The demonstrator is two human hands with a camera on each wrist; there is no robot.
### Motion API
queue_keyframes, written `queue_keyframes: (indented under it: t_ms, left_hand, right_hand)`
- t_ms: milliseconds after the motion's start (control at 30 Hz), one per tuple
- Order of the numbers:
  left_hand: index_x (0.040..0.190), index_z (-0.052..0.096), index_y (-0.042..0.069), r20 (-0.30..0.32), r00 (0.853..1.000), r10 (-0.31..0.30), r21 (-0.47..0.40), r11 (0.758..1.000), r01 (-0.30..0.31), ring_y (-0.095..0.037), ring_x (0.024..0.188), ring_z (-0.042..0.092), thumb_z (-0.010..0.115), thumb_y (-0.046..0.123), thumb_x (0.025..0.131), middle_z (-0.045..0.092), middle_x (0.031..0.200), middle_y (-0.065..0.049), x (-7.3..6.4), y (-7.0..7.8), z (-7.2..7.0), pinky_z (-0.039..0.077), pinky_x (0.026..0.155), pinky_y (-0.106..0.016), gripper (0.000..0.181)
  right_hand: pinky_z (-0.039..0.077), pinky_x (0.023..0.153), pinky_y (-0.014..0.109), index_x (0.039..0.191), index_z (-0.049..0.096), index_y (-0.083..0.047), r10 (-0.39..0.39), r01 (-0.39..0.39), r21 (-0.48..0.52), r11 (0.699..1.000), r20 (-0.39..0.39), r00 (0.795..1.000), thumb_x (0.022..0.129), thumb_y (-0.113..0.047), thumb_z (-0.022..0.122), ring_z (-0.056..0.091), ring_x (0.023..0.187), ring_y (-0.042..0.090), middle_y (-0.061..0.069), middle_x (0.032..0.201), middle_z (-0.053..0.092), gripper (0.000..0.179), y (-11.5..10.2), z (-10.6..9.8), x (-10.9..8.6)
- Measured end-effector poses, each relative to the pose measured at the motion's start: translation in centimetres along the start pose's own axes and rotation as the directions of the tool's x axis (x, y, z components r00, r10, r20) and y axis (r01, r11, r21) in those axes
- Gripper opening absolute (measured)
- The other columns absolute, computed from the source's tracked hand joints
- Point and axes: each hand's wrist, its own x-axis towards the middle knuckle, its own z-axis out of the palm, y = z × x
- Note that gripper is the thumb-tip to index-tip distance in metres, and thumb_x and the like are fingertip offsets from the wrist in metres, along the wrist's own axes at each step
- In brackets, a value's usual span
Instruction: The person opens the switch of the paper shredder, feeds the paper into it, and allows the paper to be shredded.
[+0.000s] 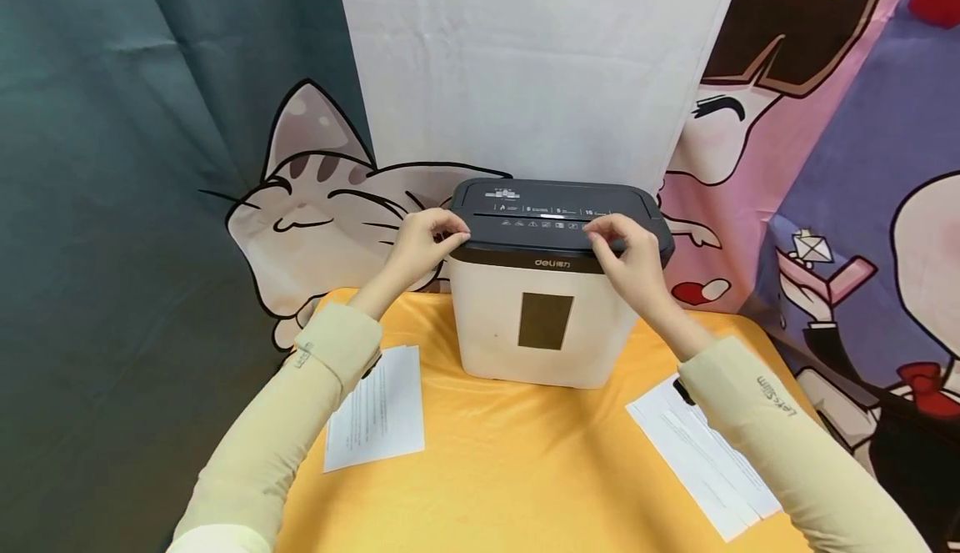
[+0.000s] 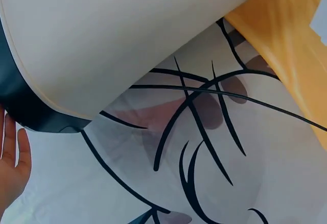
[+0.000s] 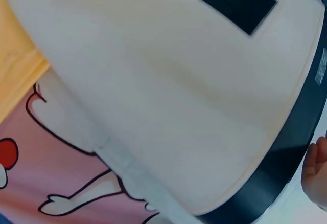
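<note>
A paper shredder (image 1: 543, 311) with a white body and a dark lid (image 1: 555, 194) stands upright on the cloth. A narrow slot runs across its lid, with a small bright white patch in the middle; whether this is paper is unclear. At the lid's left end is my left hand (image 1: 420, 244), its thumb and forefinger close together. My right hand (image 1: 633, 261) is over the right part of the lid, thumb and forefinger bent toward each other. No held object shows in either hand. Fingers (image 2: 9, 142) appear beside the lid's edge in the left wrist view.
A yellow cloth (image 1: 517, 470) covers the table. Printed sheets (image 1: 382, 411) lie to the left, partly under my left sleeve, and more printed papers (image 1: 697, 453) lie to the right under my right forearm. A cartoon-printed curtain (image 1: 540, 61) hangs close behind the shredder.
</note>
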Motion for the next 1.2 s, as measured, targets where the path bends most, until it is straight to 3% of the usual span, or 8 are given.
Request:
queue_keyframes:
  t_ms: [200, 367, 533, 633, 800, 933, 1067, 1200]
  left_hand:
    - [0.084, 0.072, 0.005, -0.067, 0.994, 0.09, 0.04, 0.995, -0.088, -0.022, 0.083, 0.058, 0.072, 0.01, 0.082, 0.07, 0.085, -0.008, -2.6, -0.5, -0.1, 0.049, 0.074, -0.035, 0.005]
    - [0.084, 0.072, 0.005, -0.083, 0.993, 0.079, 0.015, 0.997, -0.078, -0.023, 0.083, 0.058, 0.073, 0.008, 0.081, 0.069, 0.086, -0.009, -4.5, -1.4, 0.0, 0.049, 0.074, -0.037, 0.004]
    - [0.089, 0.072, 0.004, -0.09, 0.996, -0.026, -0.031, 0.999, 0.023, -0.026, 0.09, 0.06, 0.07, 0.008, 0.084, 0.07, 0.092, -0.011, -6.7, -2.5, 0.2, 0.049, 0.079, -0.04, 0.007]
    - [0.092, 0.071, 0.004, -0.104, 0.987, -0.121, -0.056, 0.992, 0.115, -0.029, 0.093, 0.06, 0.068, 0.011, 0.086, 0.069, 0.094, -0.012, -8.4, -3.3, 0.4, 0.049, 0.084, -0.044, 0.01]
    - [0.099, 0.07, 0.002, -0.134, 0.957, -0.256, -0.093, 0.965, 0.245, -0.03, 0.095, 0.061, 0.065, 0.013, 0.089, 0.07, 0.098, -0.014, -11.8, -5.2, 0.9, 0.048, 0.084, -0.048, 0.016]
    - [0.103, 0.069, 0.003, -0.148, 0.935, -0.321, -0.066, 0.947, 0.314, -0.028, 0.092, 0.063, 0.066, 0.013, 0.088, 0.07, 0.098, -0.014, -14.4, -6.7, 1.3, 0.05, 0.079, -0.044, 0.018]
    - [0.105, 0.068, 0.005, -0.177, 0.914, -0.365, -0.029, 0.93, 0.366, -0.026, 0.087, 0.063, 0.066, 0.013, 0.088, 0.07, 0.093, -0.012, -16.1, -8.0, 1.3, 0.049, 0.074, -0.035, 0.019]
    - [0.105, 0.067, 0.005, -0.196, 0.887, -0.418, -0.035, 0.907, 0.419, -0.025, 0.083, 0.063, 0.066, 0.014, 0.088, 0.07, 0.09, -0.012, -17.3, -8.9, 1.2, 0.045, 0.068, -0.023, 0.02]
  right_hand:
    - [0.04, 0.073, 0.013, 0.089, 0.067, 0.004, -0.128, 0.128, 0.022, 0.992, -0.002, 0.992, 0.082, 0.01, 0.063, 0.053, 0.074, 0.015, 0.015, 0.08, 0.066, 0.009, -0.9, 1.1, -2.0]
    - [0.04, 0.074, 0.013, 0.089, 0.066, 0.002, -0.187, 0.185, 0.055, 0.981, 0.03, 0.982, 0.08, 0.013, 0.063, 0.052, 0.075, 0.018, 0.012, 0.078, 0.065, 0.014, -1.6, 2.4, -3.9]
    - [0.042, 0.071, 0.015, 0.087, 0.067, 0.002, -0.196, 0.194, 0.094, 0.976, 0.011, 0.98, 0.078, 0.016, 0.063, 0.053, 0.071, 0.017, 0.009, 0.077, 0.065, 0.017, -1.7, 3.5, -6.0]
    - [0.043, 0.07, 0.015, 0.087, 0.067, 0.002, -0.18, 0.179, 0.116, 0.977, -0.001, 0.984, 0.078, 0.016, 0.063, 0.055, 0.07, 0.017, 0.009, 0.077, 0.066, 0.018, -1.6, 4.1, -7.2]
    - [0.043, 0.069, 0.015, 0.087, 0.067, 0.002, -0.089, 0.091, 0.154, 0.984, -0.022, 0.996, 0.079, 0.016, 0.063, 0.055, 0.07, 0.017, 0.012, 0.079, 0.068, 0.017, -1.2, 5.0, -9.0]
    - [0.043, 0.069, 0.015, 0.085, 0.066, 0.006, 0.009, -0.002, 0.169, 0.986, -0.039, 0.999, 0.077, 0.018, 0.063, 0.055, 0.07, 0.015, 0.016, 0.078, 0.068, 0.015, -1.2, 5.8, -10.4]
    - [0.045, 0.067, 0.019, 0.084, 0.065, 0.009, 0.071, -0.065, 0.18, 0.982, -0.029, 0.997, 0.077, 0.019, 0.062, 0.055, 0.07, 0.016, 0.018, 0.076, 0.066, 0.012, -2.3, 6.4, -11.4]
    - [0.047, 0.067, 0.022, 0.084, 0.064, 0.009, 0.074, -0.076, 0.191, 0.979, 0.016, 0.997, 0.078, 0.018, 0.061, 0.056, 0.071, 0.021, 0.018, 0.079, 0.065, 0.012, -3.5, 7.2, -12.3]
